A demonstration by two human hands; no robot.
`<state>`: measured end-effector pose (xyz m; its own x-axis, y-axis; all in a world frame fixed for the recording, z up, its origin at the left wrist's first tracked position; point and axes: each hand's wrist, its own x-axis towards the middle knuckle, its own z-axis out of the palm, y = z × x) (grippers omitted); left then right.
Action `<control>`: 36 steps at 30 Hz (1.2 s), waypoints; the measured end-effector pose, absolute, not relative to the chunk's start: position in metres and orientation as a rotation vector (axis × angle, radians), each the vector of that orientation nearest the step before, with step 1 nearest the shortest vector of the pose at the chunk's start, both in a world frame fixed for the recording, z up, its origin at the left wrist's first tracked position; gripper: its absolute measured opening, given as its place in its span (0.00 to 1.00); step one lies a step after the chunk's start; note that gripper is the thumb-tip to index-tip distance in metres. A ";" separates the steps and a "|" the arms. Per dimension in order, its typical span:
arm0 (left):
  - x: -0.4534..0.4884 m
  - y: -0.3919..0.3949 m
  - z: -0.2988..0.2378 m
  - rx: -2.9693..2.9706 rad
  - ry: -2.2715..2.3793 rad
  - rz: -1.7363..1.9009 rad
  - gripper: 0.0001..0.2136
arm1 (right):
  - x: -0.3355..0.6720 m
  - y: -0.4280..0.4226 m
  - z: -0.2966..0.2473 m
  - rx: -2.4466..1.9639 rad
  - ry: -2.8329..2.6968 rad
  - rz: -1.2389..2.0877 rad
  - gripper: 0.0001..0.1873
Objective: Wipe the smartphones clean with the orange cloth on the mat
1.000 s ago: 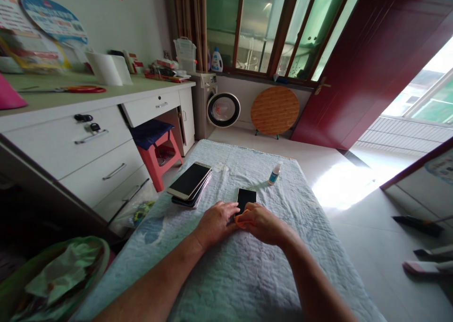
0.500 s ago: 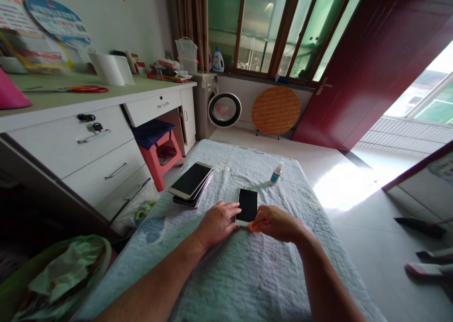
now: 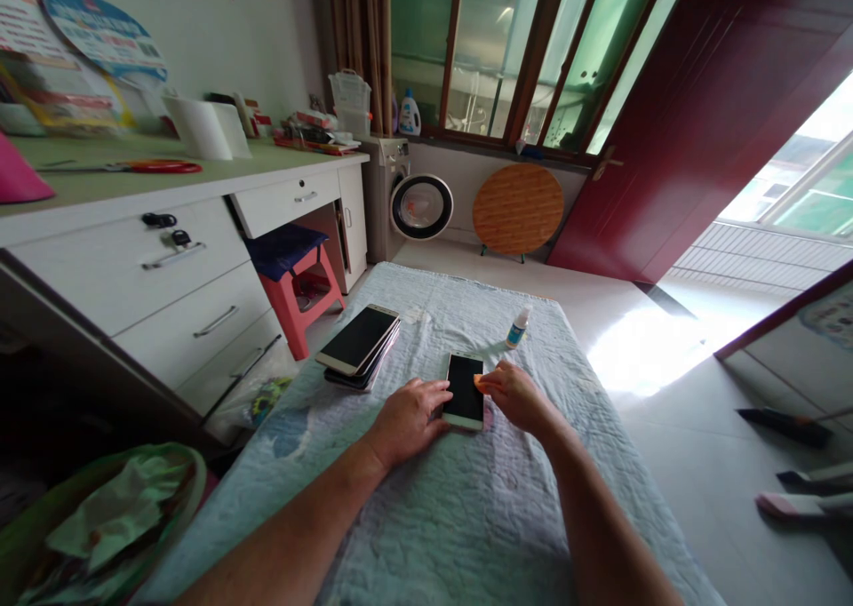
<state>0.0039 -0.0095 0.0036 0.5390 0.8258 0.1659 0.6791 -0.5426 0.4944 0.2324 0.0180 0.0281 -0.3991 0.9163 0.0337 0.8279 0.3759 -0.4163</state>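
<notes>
Lying flat on the pale blue quilt (image 3: 513, 508), the smartphone (image 3: 465, 402) is pointing its long way straight out from the person. The left hand (image 3: 410, 418) is touching its left edge, thumb and fingers apart. The right hand (image 3: 518, 397) is pinching an orange cloth (image 3: 478, 383) and is now wiping farther up the right side than half a second ago.
</notes>
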 end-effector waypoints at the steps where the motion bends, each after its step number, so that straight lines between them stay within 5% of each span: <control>1: 0.004 -0.009 0.003 2.409 1.235 0.545 0.19 | 0.232 0.020 0.024 -1.562 -2.359 0.435 0.14; 10: 0.003 -0.009 0.005 2.418 1.247 0.529 0.19 | 0.228 0.028 0.011 -1.632 -2.231 0.280 0.15; 36: 0.004 -0.009 0.001 2.370 1.266 0.553 0.21 | 0.228 -0.004 0.056 -1.557 -2.540 0.855 0.13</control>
